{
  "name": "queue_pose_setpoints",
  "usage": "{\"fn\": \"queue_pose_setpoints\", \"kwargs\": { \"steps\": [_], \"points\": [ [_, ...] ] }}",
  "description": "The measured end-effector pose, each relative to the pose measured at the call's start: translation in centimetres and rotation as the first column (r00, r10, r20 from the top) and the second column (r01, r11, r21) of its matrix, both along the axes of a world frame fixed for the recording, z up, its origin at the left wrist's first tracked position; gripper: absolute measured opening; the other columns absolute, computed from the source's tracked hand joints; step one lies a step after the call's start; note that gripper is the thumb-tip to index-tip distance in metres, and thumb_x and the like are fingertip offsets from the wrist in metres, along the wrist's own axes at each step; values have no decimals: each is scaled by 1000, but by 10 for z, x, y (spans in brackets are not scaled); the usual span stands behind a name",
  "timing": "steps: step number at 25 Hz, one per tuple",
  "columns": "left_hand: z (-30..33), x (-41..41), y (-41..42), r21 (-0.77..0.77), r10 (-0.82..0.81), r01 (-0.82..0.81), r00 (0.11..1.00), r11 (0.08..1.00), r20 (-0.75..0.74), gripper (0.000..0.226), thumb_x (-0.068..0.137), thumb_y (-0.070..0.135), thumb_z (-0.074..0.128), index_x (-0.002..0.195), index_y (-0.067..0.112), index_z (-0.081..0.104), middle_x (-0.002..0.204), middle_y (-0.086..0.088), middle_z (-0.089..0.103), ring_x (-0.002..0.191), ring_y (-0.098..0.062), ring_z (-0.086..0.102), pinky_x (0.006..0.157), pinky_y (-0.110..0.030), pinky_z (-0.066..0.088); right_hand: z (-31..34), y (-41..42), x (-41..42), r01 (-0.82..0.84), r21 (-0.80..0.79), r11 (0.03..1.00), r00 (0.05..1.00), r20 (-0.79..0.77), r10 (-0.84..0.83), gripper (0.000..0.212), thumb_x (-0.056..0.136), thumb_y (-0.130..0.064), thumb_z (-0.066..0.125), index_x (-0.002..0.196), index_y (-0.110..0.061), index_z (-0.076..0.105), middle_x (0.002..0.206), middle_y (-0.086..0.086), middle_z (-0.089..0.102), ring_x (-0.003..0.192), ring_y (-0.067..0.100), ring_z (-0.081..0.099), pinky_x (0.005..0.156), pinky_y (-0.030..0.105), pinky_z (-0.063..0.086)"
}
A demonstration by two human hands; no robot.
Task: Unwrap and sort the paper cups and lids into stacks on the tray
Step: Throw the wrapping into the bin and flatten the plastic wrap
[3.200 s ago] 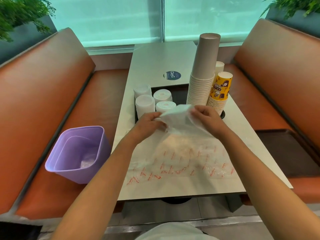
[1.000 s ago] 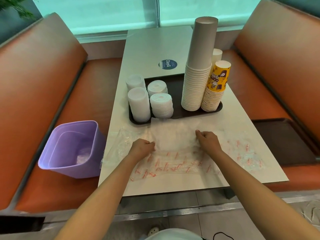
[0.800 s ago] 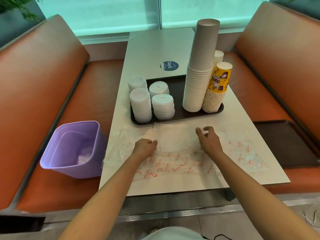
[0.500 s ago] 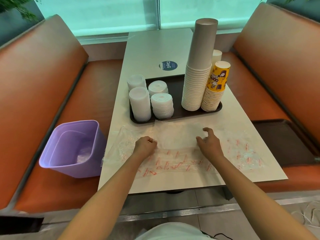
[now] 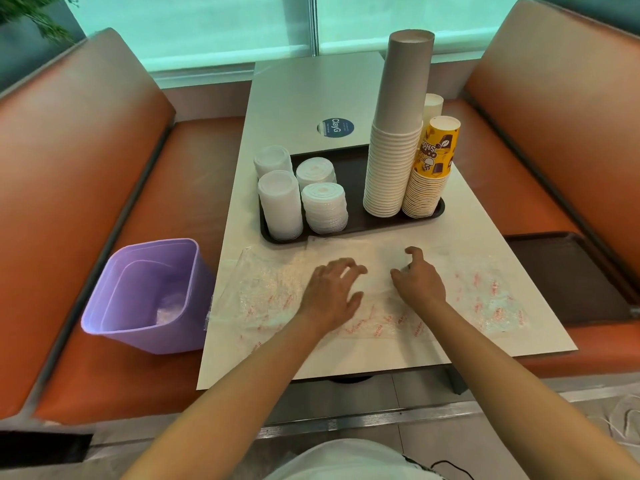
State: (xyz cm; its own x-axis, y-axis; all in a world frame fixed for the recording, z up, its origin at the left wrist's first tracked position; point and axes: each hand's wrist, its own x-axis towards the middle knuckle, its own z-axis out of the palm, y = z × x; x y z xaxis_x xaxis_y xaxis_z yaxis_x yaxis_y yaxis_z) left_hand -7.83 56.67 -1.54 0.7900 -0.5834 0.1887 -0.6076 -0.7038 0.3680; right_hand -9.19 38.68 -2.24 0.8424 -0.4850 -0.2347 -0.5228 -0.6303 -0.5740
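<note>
A clear plastic wrapper [image 5: 374, 292] with red print lies spread flat across the near half of the tabletop [image 5: 311, 88], from its left edge almost to its right edge. Both hands sit over its middle. The left hand [image 5: 332, 292] is palm down with fingers spread and lightly bent, holding nothing; whether it touches the film cannot be told. The right hand [image 5: 419, 278], just beside it, has its fingers loosely curled over the wrapper with nothing pinched in them.

Beyond the hands, a dark tray [image 5: 356, 216] rests mid-table, its near rim just past the wrapper's far edge. Four stacks of white lids [image 5: 280, 202] stand at the tray's left end. At its right end stand a tall stack of grey paper cups [image 5: 398, 140] and, touching it, a shorter stack of yellow printed cups [image 5: 433, 168].

A purple bin [image 5: 145, 292] stands on the orange bench seat [image 5: 104, 375] by the table's left edge.
</note>
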Motion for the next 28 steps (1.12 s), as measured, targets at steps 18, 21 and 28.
{"fn": "queue_pose_setpoints", "kwargs": {
  "steps": [18,21,28],
  "points": [
    [8,11,-5,-561,-183,-413,665,717,-724,20,95,1,48,91,6,67,83,8,69,78,6,62,80,-9,44,-3,-36,-23,-180,183,966,965,222,138,81,84,3,65,146,-33,27,149,1,30,131,19,38,103,31,41],
    [8,13,7,-542,-259,-477,537,692,-803,32,91,-6,46,77,10,70,71,7,70,70,-5,64,78,-21,49,1,-24,-19,-263,382,886,939,312,144,89,74,0,76,144,-29,29,140,-10,36,126,14,39,101,23,37],
    [-9,15,47,-363,-160,65,958,929,-239,25,64,8,56,85,8,71,88,10,64,84,0,55,91,-31,45,-7,-13,-27,-681,-122,722,674,280,683,27,67,-8,83,91,-13,70,132,-11,46,134,1,24,106,17,31]
  ]
}}
